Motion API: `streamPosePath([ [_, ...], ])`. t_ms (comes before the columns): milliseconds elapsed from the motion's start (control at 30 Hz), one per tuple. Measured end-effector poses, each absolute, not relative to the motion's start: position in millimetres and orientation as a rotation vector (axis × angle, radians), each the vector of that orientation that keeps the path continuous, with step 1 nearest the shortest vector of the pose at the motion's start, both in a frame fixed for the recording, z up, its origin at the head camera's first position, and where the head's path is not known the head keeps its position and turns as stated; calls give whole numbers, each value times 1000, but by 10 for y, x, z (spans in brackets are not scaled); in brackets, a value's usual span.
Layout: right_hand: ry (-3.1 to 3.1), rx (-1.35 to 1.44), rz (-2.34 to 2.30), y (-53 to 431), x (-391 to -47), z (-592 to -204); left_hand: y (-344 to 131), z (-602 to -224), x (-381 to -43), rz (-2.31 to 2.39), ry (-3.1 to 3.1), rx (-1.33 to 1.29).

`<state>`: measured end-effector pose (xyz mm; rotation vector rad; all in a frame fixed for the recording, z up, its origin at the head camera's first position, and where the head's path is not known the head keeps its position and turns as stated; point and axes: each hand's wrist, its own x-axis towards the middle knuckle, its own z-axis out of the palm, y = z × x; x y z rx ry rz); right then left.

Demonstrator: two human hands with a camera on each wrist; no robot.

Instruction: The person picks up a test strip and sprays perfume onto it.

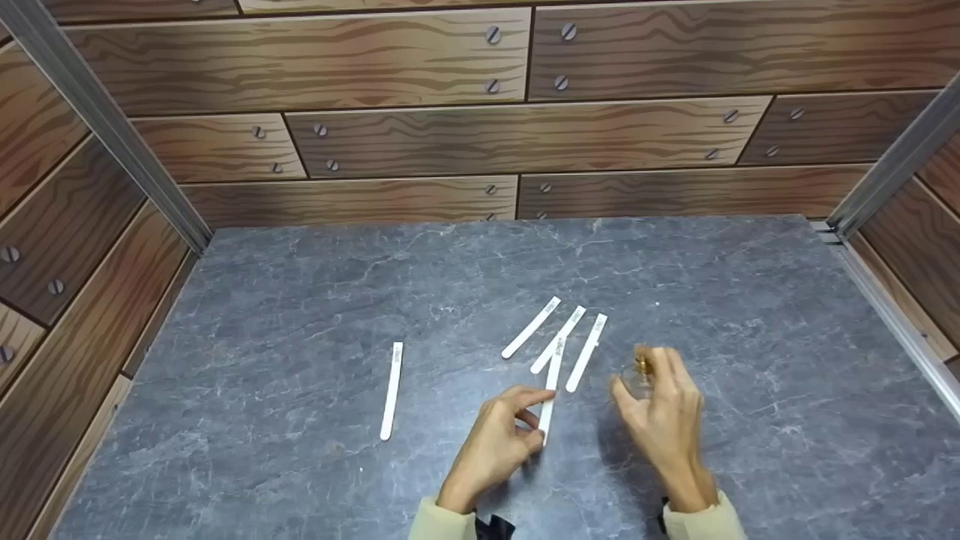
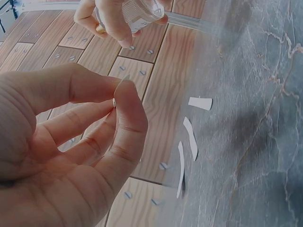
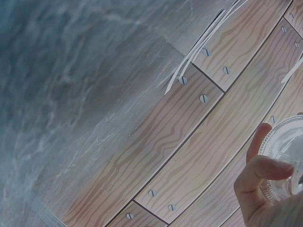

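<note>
My left hand (image 1: pixel 495 436) pinches a white paper test strip (image 1: pixel 553 375) between thumb and fingertips; in the left wrist view the strip (image 2: pixel 125 78) shows almost edge-on. Fingers of my right hand (image 1: pixel 670 409) curl round a small clear glass perfume bottle (image 1: pixel 638 381) with a gold-coloured top. The right wrist view shows the bottle's round ridged base (image 3: pixel 272 146), partly cut off by the frame. Past the left hand lie a slanted strip (image 1: pixel 531 328), a second strip (image 1: pixel 572 320) partly covered by the held one, and a third strip (image 1: pixel 587 352) nearer the bottle.
Another white strip (image 1: pixel 391 391) lies apart on the left of the grey marbled table (image 1: pixel 300 300). Wood-patterned panels (image 1: pixel 405 60) wall the back and sides. Metal rails (image 1: pixel 112 127) run up the corners.
</note>
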<state>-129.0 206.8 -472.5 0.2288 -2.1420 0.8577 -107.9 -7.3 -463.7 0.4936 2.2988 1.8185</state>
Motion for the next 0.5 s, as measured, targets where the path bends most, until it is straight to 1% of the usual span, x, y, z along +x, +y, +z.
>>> streamPosePath([
  [500,-2150,192,882,2111,-1277,-4653,-177,-4667,-1225,1786,2364,466],
])
